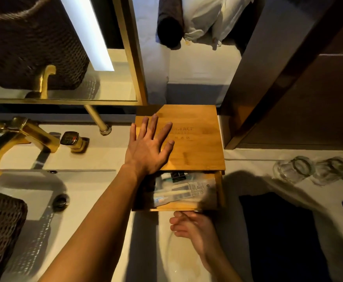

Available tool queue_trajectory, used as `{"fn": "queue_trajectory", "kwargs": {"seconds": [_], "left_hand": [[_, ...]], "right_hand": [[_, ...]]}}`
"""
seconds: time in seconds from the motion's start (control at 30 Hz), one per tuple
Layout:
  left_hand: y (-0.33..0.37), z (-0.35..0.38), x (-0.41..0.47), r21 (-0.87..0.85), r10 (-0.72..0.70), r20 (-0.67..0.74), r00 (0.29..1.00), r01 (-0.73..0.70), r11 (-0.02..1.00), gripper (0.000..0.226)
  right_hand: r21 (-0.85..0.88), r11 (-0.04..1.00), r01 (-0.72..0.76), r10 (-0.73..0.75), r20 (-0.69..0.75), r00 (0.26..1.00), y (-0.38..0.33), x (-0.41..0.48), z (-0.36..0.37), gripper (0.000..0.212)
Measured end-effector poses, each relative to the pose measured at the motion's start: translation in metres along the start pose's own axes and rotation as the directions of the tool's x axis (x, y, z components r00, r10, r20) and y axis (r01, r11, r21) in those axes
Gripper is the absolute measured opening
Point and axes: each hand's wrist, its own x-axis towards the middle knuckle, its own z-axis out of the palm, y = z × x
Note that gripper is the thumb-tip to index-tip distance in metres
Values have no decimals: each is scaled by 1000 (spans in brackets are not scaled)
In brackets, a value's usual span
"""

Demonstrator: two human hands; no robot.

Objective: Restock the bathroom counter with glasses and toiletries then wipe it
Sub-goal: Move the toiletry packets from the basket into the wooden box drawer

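Now the left hand [148, 147] lies flat, fingers spread, on the square bamboo box lid [195, 143], while the right hand [193, 231], loosely open and empty, waits just beneath the pulled-out toiletry drawer [219, 188].

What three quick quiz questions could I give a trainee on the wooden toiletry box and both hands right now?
1. True or false: the left hand lies flat, fingers spread, on the wooden box.
2. Where is the right hand? A) on the glasses B) at the front edge of the open drawer C) on the faucet.
3. Fill in: packaged toiletries lie inside the ____.

Key: 1 true. 2 B; it is blurred, so its grip cannot be told. 3 drawer. The glasses stand apart, to the right on the counter; the gold faucet is at the left.
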Motion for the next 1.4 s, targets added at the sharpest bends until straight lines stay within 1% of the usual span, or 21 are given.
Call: {"fn": "queue_trajectory", "kwargs": {"seconds": [0.1,0.23,0.4,0.5,0.6,0.8,0.93,1.03,1.2,1.23,1.33,1.4], "left_hand": [[-3,2,3,-8,4,-7,1000,-4,1000,61],[-3,2,2,-22,6,-12,1000,-7,1000,62],[-2,2,3,-29,-7,-12,1000,7,1000,61],[-2,3,3,-28,-7,-18,1000,7,1000,60],[-3,4,3,-24,-6,-25,1000,6,1000,60],[-4,6,4,-25,-11,-34,999,10,1000,61],[-3,5,4,-25,-7,-39,999,6,1000,61],[-3,6,3,-29,-6,-37,999,5,1000,61],[-3,6,5,-26,-9,-40,999,8,1000,61],[-3,7,5,-27,-10,-42,999,8,1000,60],[-3,7,4,-23,-11,-42,999,10,1000,60],[-3,7,4,-24,-11,-42,999,10,1000,60]], "right_hand": [[-91,996,21,-23,-22,999,-3,2,4,13],[-144,989,40,-43,-16,999,-5,0,2,14],[-105,993,48,-47,15,999,-11,3,2,14],[-80,996,39,-40,-2,999,-16,8,5,12],[-90,995,49,-50,-10,999,-22,11,7,12],[-135,983,126,-125,13,992,-31,19,7,11],[-130,982,135,-133,23,991,-34,27,7,15],[-139,985,99,-93,53,994,-39,32,7,18],[-143,989,38,-9,197,980,-45,43,5,29],[-148,988,49,-20,190,981,-45,44,6,29],[-169,977,129,-120,63,991,-43,45,7,17],[-164,977,138,-132,48,990,-43,46,7,13]]}}
